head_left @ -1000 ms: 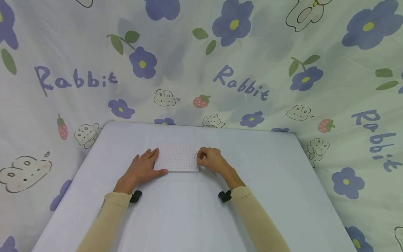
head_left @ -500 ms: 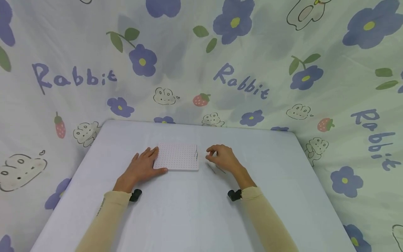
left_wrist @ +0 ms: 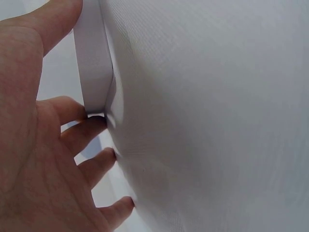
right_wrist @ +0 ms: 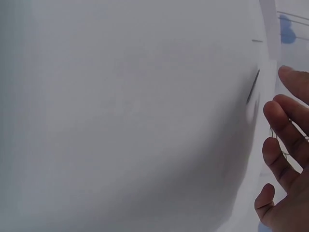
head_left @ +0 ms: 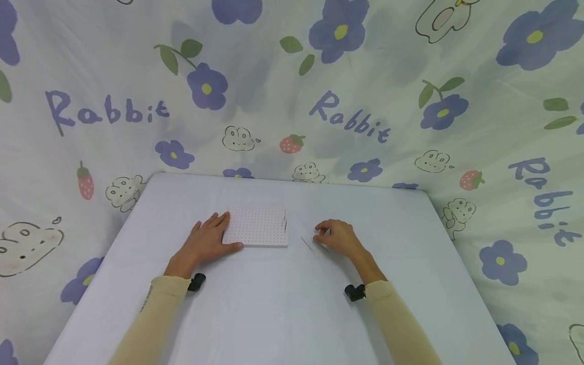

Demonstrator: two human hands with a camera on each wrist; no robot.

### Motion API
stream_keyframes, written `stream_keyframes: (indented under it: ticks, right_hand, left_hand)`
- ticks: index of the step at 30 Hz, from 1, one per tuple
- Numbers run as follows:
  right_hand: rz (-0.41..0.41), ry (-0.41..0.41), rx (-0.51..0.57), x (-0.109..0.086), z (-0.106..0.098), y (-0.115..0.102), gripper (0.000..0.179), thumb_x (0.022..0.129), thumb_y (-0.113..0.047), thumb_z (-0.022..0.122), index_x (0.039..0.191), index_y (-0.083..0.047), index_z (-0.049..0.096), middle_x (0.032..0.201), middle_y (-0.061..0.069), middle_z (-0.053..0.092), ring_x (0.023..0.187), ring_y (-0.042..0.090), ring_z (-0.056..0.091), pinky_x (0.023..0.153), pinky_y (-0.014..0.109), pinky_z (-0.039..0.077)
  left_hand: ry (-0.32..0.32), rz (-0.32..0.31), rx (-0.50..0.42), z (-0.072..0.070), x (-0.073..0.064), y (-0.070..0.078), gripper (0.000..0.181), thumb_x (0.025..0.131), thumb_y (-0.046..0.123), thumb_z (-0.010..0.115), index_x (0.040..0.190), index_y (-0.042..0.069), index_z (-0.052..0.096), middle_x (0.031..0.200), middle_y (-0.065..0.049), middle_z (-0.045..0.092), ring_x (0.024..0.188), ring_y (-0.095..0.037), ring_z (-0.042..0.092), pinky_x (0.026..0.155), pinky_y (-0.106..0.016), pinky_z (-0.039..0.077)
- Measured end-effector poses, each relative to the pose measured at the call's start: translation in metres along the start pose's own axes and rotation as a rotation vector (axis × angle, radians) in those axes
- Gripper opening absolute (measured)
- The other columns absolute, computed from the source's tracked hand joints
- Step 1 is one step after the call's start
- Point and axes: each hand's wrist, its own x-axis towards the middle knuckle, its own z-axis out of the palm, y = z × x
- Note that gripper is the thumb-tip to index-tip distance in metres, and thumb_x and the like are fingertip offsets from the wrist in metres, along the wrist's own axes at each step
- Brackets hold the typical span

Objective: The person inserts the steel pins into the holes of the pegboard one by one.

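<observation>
While one thin, dark, straight stick lies on the smooth white cloth-like tabletop, just under the thumb side of the person's bare right hand, its long axis slants from far left to near right, roughly in line with the right wrist and forearm. From that hand the stick lies toward the body and a little to the left; the right wrist view shows a gap between it and the fingertips, so it does not seem to be touched. What it is made of is too small to tell. The right hand is released, its thumb and curved fingers parted, with nothing seen between them.

A second thin dark stick lies near the first, to its left, at much the same slant, and apart from the hand. Beyond it sits a flat white rectangular board printed with a grid of small dots, and along its right end several fine dark pieces show, running mostly front to back. At the board's opposite end is the bare left hand, relaxed and spread, thumb against the near edge and fingers along the left side, well apart from both loose sticks; the right is clearly nearer.
</observation>
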Motion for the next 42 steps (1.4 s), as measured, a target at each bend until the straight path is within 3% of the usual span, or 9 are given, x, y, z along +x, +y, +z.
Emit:
stream_keyframes:
  ticks: [10, 16, 24, 35, 42]
  right_hand:
    - [0.007, 0.005, -0.004, -0.011, 0.005, 0.006, 0.026, 0.086, -0.035, 0.08, 0.107, -0.021, 0.077, 0.085, -0.014, 0.068, 0.08, 0.01, 0.06, 0.088, 0.047, 0.047]
    - [0.006, 0.011, -0.002, -0.016, 0.008, 0.008, 0.021, 0.086, -0.033, 0.08, 0.104, -0.022, 0.078, 0.084, -0.016, 0.066, 0.083, 0.009, 0.06, 0.092, 0.053, 0.042]
    - [-0.001, 0.045, -0.04, -0.02, 0.009, 0.007, 0.005, 0.088, -0.031, 0.078, 0.088, -0.026, 0.077, 0.085, -0.015, 0.07, 0.09, 0.015, 0.065, 0.093, 0.059, 0.04]
    - [0.004, 0.023, -0.136, -0.016, 0.007, 0.0, 0.008, 0.087, -0.025, 0.076, 0.08, -0.023, 0.075, 0.074, -0.013, 0.065, 0.076, 0.012, 0.059, 0.087, 0.06, 0.041]
    - [-0.021, 0.005, -0.184, -0.014, 0.007, -0.004, 0.01, 0.081, -0.016, 0.068, 0.072, -0.02, 0.071, 0.067, -0.012, 0.06, 0.068, 0.011, 0.054, 0.086, 0.061, 0.041]
  left_hand:
    - [-0.001, -0.007, 0.001, -0.002, 0.0, 0.0, 0.111, 0.085, 0.069, 0.065, 0.159, -0.002, 0.021, 0.163, -0.023, 0.026, 0.151, -0.045, 0.017, 0.116, -0.072, 0.008]
    - [-0.006, -0.009, 0.007, -0.002, 0.0, 0.0, 0.111, 0.086, 0.069, 0.065, 0.159, -0.002, 0.021, 0.163, -0.023, 0.026, 0.151, -0.045, 0.017, 0.116, -0.072, 0.008]
    - [0.0, -0.004, 0.005, -0.002, 0.001, -0.001, 0.112, 0.085, 0.071, 0.064, 0.159, -0.002, 0.021, 0.163, -0.023, 0.025, 0.151, -0.045, 0.017, 0.115, -0.072, 0.008]
    - [0.002, -0.004, 0.005, -0.004, 0.001, 0.0, 0.112, 0.085, 0.072, 0.063, 0.158, -0.002, 0.021, 0.162, -0.023, 0.027, 0.151, -0.045, 0.018, 0.115, -0.072, 0.009]
    - [-0.001, -0.002, 0.003, -0.004, 0.0, 0.002, 0.112, 0.085, 0.071, 0.064, 0.158, -0.002, 0.022, 0.162, -0.023, 0.027, 0.151, -0.045, 0.018, 0.115, -0.072, 0.01]
